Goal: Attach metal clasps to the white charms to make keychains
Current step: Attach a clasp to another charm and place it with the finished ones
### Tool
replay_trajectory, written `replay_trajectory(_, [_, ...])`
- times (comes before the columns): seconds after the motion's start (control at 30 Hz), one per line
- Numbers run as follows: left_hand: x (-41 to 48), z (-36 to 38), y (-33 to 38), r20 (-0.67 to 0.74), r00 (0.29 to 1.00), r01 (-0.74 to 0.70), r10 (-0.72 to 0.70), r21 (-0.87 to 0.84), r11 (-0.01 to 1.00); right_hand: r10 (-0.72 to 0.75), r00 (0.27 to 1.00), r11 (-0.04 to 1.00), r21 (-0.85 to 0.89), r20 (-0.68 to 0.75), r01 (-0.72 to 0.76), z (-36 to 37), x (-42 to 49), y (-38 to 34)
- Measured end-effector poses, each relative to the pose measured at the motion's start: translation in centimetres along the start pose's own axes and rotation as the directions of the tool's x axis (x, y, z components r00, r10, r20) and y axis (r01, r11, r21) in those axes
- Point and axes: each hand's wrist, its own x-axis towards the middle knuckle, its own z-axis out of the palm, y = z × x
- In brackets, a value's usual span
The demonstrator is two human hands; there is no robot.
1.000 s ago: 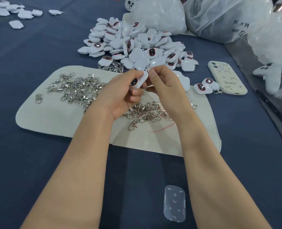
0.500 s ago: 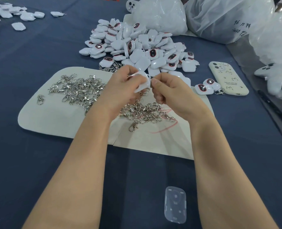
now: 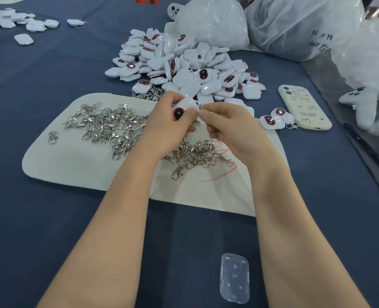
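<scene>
My left hand (image 3: 165, 127) holds a white charm (image 3: 184, 107) with a dark oval window facing me, just above the cream mat (image 3: 73, 161). My right hand (image 3: 228, 127) pinches a small metal clasp ring (image 3: 200, 107) at the charm's right edge; most of the clasp is hidden by my fingers. Loose silver clasps (image 3: 108, 127) lie heaped on the mat to the left, and more clasps (image 3: 197, 154) sit under my wrists. A big pile of white charms (image 3: 184, 65) lies just beyond the mat.
Two finished keychains (image 3: 275, 120) lie beside a cream phone (image 3: 304, 106) at right. Plastic bags (image 3: 284, 25) stand at the back. More charms (image 3: 11, 21) are scattered far left. A clear plastic piece (image 3: 234, 277) lies near me on the blue tablecloth (image 3: 28, 218).
The charm has been turned in my left hand so its dark window faces me again. My right hand stays pinched at its edge; both hands shifted slightly.
</scene>
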Motion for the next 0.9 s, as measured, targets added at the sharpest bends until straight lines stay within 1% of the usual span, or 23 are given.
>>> replay_trajectory(0.07, [0.0, 0.1, 0.0, -0.006, 1.000, 0.011, -0.011, -0.030, 1.000, -0.059, 0.997, 0.990, -0.129, -0.057, 0.052, 0.2, 0.0, 0.2])
replay_trajectory(0.13, [0.0, 0.2, 0.0, -0.006, 1.000, 0.027, -0.028, -0.072, 0.997, -0.117, 0.987, 0.974, -0.208, -0.111, 0.092, 0.5, 0.1, 0.2])
replay_trajectory(0.3, [0.0, 0.2, 0.2, -0.025, 0.994, 0.097, -0.104, -0.201, 0.975, -0.210, 0.963, 0.944, -0.291, -0.169, 0.155, 1.2, 0.3, 0.4])
replay_trajectory(0.4, [0.0, 0.2, 0.3, -0.046, 0.991, 0.115, -0.128, -0.213, 0.970, -0.354, 0.917, 0.857, -0.457, -0.185, 0.239, 1.9, 0.2, 0.5])
replay_trajectory(0.43, [0.0, 0.2, 0.3, -0.061, 0.991, 0.105, -0.118, -0.185, 0.977, -0.391, 0.904, 0.819, -0.513, -0.172, 0.257, 2.1, 0.2, 0.6])
replay_trajectory(0.47, [0.0, 0.2, 0.3, -0.079, 0.993, 0.082, -0.092, -0.120, 0.989, -0.411, 0.899, 0.785, -0.559, -0.149, 0.266, 2.1, 0.2, 0.6])
replay_trajectory(0.53, [0.2, 0.1, 0.1, -0.104, 0.994, -0.016, 0.031, 0.145, 0.989, -0.404, 0.910, 0.730, -0.633, -0.095, 0.258, 2.0, 0.3, 0.5])
replay_trajectory(0.57, [0.2, 0.0, 0.1, -0.105, 0.989, -0.069, 0.103, 0.284, 0.956, -0.386, 0.920, 0.705, -0.664, -0.066, 0.249, 1.9, 0.3, 0.4])
replay_trajectory(0.6, [0.1, 0.0, 0.0, -0.100, 0.982, -0.112, 0.162, 0.383, 0.917, -0.365, 0.930, 0.683, -0.690, -0.038, 0.240, 1.8, 0.3, 0.3])
replay_trajectory(0.63, [0.1, -0.1, 0.0, -0.087, 0.974, -0.152, 0.210, 0.438, 0.886, -0.346, 0.938, 0.665, -0.709, -0.013, 0.235, 1.6, 0.4, 0.1])
replay_trajectory(0.7, [0.0, 0.0, 0.2, -0.045, 0.958, -0.227, 0.283, 0.483, 0.845, -0.328, 0.944, 0.641, -0.729, 0.023, 0.240, 1.4, 0.4, -0.2])
replay_trajectory(0.77, [0.0, 0.1, 0.3, -0.020, 0.946, -0.272, 0.325, 0.501, 0.822, -0.307, 0.951, 0.628, -0.741, 0.046, 0.238, 1.0, 0.5, -0.5])
replay_trajectory(0.83, [0.1, 0.2, 0.3, -0.031, 0.950, -0.255, 0.309, 0.493, 0.832, -0.274, 0.960, 0.617, -0.754, 0.063, 0.225, 0.8, 0.6, -0.5])
replay_trajectory(0.9, [0.2, 0.3, 0.2, -0.089, 0.968, -0.176, 0.235, 0.424, 0.888, -0.292, 0.955, 0.624, -0.745, 0.057, 0.235, 0.9, 0.5, -0.4])
